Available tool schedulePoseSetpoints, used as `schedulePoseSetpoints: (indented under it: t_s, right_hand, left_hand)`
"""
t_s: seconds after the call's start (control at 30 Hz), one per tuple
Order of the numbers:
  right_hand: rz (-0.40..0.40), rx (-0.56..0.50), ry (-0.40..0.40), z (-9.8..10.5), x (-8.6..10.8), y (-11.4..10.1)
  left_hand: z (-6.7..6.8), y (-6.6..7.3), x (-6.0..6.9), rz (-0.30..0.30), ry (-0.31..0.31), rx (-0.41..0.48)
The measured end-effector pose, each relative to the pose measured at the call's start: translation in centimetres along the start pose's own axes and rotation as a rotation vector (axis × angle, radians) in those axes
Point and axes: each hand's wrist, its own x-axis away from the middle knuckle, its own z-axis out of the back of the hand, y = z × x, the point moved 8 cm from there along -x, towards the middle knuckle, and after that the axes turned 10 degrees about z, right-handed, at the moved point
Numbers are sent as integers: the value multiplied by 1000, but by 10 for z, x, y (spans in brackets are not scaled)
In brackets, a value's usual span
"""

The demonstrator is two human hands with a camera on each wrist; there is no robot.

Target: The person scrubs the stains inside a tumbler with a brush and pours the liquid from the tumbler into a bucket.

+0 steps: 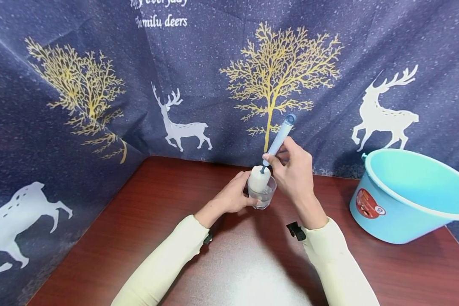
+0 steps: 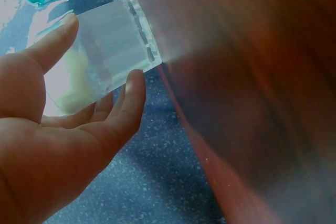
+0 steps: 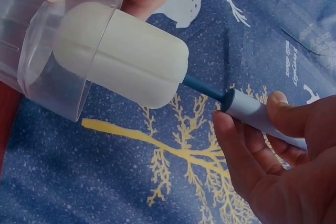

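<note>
A clear cup (image 1: 264,196) is held in my left hand (image 1: 236,193), with the thumb on one side and fingers on the other, as the left wrist view shows. My right hand (image 1: 295,170) pinches the light blue handle (image 3: 252,113) of a sponge cup brush between thumb and fingers. The brush's white sponge head (image 3: 136,56) is partly inside the cup, its near end sticking out past the rim. A dark blue stem (image 3: 203,88) joins the sponge to the handle. In the head view the brush leans up to the right.
A light blue bucket (image 1: 375,191) stands on the right of the reddish-brown wooden table (image 1: 137,221). Dark blue cloth (image 1: 214,63) printed with deer and golden trees hangs behind the table and along its left side.
</note>
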Motion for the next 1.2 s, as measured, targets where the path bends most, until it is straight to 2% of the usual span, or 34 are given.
schedulePoseSetpoints:
  t_s: [0.37,0.77,1.2]
  right_hand:
    - [20,29,24,1,0,-1]
    - [45,6,36,1,-1,-3]
    - [69,35,12,-1,0,-6]
  left_hand:
    - [1,1,1,6,-3,18]
    - [1,1,1,9,-6,17]
    - [1,1,1,3,-5,6]
